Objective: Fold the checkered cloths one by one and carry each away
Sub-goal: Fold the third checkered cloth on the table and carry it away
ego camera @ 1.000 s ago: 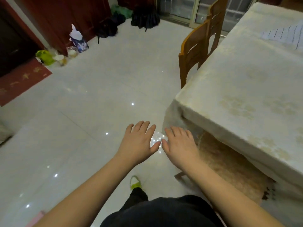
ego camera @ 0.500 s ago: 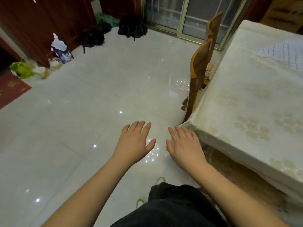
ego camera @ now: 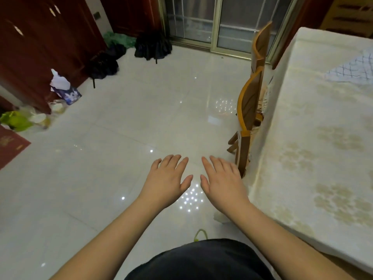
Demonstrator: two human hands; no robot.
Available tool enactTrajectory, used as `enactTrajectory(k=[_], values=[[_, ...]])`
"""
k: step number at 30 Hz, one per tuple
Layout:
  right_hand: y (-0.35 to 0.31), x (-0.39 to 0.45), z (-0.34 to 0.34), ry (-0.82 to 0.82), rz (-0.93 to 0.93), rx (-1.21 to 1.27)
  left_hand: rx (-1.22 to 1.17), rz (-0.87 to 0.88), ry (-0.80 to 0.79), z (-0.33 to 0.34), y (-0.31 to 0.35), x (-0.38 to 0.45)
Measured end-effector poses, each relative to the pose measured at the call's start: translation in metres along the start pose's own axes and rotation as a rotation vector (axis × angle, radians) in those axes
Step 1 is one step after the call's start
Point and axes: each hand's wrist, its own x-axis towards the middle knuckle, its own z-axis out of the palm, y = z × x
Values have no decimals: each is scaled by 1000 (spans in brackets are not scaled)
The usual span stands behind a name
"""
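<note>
— Checkered cloth (ego camera: pixel 352 70) first: where do we find it?

— Far off to our right, lying flat on the counter (ego camera: pixel 314 150) near its far end, partly cut by the frame edge. Neither of our hands is near it.

— Then let us begin close in. What is nearest?

— Our dark trousers (ego camera: pixel 201 261) at the bottom, and a bit of yellow-green footwear (ego camera: pixel 200 235) peeking out on the pale floor (ego camera: pixel 101 178).

— And each grip?

— Our left hand (ego camera: pixel 167 179) and right hand (ego camera: pixel 222 180) hang side by side over the tiles, palms down, fingers straight and slightly spread, thumbs nearly meeting but apart. Both have hold of nothing.

— What lies just past them?

— A wooden chair (ego camera: pixel 250 110) pushed in at the counter's left side, a second chair back (ego camera: pixel 262 41) behind it. The counter wears a pale patterned cover.

— Farther left?

— A tissue box (ego camera: pixel 65 91) on the floor by the dark red cabinet (ego camera: pixel 40 47), a green bag (ego camera: pixel 16 120) beside some blurred clutter, and a red mat (ego camera: pixel 10 146) at the edge.

— And at the very back?

— Dark bundles (ego camera: pixel 153 46) on the floor and a glass sliding door (ego camera: pixel 218 23).
</note>
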Motion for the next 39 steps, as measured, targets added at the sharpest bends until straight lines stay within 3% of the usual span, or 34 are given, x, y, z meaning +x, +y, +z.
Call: enactTrajectory(k=[8,24,31,39], values=[[8,94,-19,21,58,24,-54,52,10,-17,-50,103],[-17,318,-44,50,263,2,-21,329,41,-36,-166,331],[18,385,-53,85,389,17,-29,425,2,-31,-161,426],[106,474,-62,106,490,75,44,497,-19,-36,-116,554]])
